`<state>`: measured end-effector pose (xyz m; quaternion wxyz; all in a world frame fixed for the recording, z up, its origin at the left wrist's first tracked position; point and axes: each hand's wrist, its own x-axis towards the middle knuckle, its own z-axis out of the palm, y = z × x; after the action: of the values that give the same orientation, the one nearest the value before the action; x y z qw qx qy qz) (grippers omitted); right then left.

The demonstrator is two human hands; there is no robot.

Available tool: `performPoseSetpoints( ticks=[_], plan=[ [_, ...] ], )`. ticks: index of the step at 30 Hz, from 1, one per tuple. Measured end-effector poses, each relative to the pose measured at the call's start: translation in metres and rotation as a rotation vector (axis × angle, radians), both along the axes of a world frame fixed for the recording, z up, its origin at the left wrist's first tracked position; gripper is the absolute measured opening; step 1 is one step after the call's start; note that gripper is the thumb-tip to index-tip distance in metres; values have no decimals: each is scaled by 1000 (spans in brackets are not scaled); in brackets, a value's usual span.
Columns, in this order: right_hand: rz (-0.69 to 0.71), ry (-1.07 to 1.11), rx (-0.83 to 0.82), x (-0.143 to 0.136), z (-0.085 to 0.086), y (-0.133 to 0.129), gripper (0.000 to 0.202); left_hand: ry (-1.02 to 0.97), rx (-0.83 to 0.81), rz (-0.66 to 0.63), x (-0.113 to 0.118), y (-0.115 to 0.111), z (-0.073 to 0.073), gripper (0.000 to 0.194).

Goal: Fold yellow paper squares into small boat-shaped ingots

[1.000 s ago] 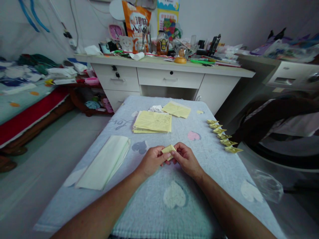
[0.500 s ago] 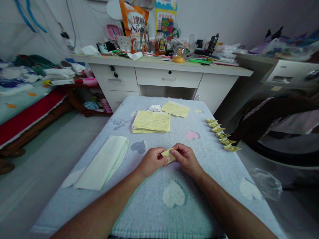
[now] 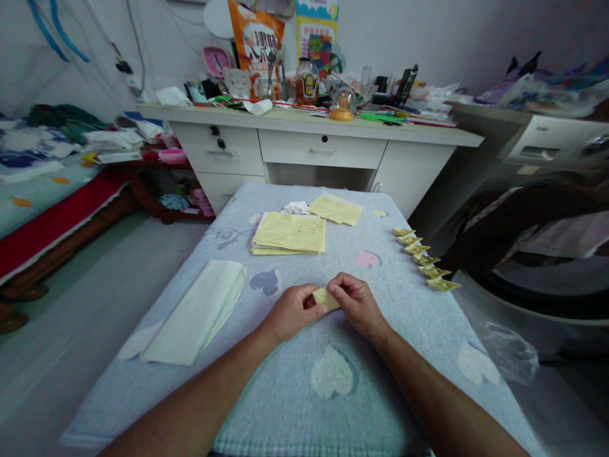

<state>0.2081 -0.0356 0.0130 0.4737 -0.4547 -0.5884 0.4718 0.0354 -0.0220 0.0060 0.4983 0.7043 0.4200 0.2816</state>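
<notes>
A small folded piece of yellow paper [image 3: 327, 298] is held near the middle of the surface, the cloth-covered table [image 3: 390, 362]; whether it is lifted clear cannot be told. Its left end is pinched by the left hand [image 3: 292, 311], its right part by the right hand [image 3: 359, 303]; both grips are closed, with fingertips partly hidden. A fold seems to be being pressed flat. For the next move, a steady left pinch and a light, exact right thumb along the crease seem called for. Farther out, a yellow paper stack [image 3: 290, 233] is set toward the far edge, a folded pale bundle [image 3: 195, 314] along the left edge, and six boat-shaped paper folds [image 3: 432, 271] are lined up along the right edge.
</notes>
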Motion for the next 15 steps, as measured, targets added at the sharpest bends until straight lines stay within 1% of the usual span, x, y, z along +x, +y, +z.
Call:
performPoseSetpoints(
  ticks=[3, 7, 10, 12, 15],
  plan=[
    [4, 41, -28, -1, 1, 0, 28, 23, 9, 8, 0, 0, 1, 21],
    [109, 108, -97, -2, 2, -1, 26, -7, -36, 56, 0, 1, 2, 25],
    [164, 99, -121, -3, 0, 0, 28, -28, -78, 80, -1, 1, 2, 27],
    [165, 81, -124, -3, -2, 0, 29, -30, -77, 75, -1, 1, 1, 26],
    [130, 38, -114, -2, -3, 1, 30, -45, -36, 71, -1, 1, 2, 27]
  ],
)
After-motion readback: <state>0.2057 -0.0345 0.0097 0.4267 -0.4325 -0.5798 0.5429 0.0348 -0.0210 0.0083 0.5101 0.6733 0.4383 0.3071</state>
